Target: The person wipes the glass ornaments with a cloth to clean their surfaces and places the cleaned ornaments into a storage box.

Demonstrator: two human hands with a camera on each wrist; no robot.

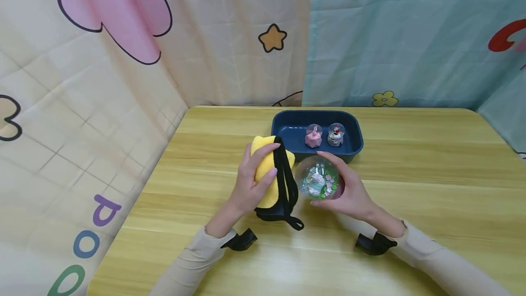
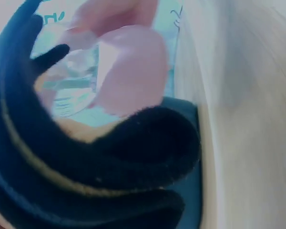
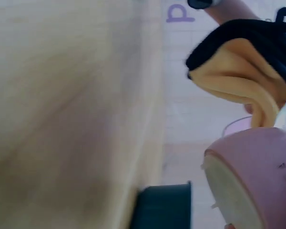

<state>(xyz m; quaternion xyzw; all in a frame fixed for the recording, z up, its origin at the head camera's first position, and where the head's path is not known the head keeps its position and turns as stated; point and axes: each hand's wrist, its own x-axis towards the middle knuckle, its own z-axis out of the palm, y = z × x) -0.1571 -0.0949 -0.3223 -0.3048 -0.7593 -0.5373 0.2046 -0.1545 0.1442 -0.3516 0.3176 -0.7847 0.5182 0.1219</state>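
My left hand (image 1: 246,179) grips a folded yellow cloth (image 1: 267,191) with black edging and a small hanging loop. Close to its right, my right hand (image 1: 351,191) holds a large snow globe (image 1: 316,179) by its pink base (image 3: 262,171), fingers and thumb around it. The clear dome points toward the cloth, so the globe lies tipped on its side. Pink and white flowers and a pale figure show inside. In the left wrist view, the cloth's dark edge (image 2: 133,167) fills the foreground and partly covers the globe.
Behind the hands stands a dark blue tray (image 1: 287,134) on the wooden table (image 1: 205,159). Inside it are a small pink snow globe (image 1: 313,137) and a small white one (image 1: 335,136) with a red figure. Printed curtains (image 1: 238,35) hang behind and to the left.
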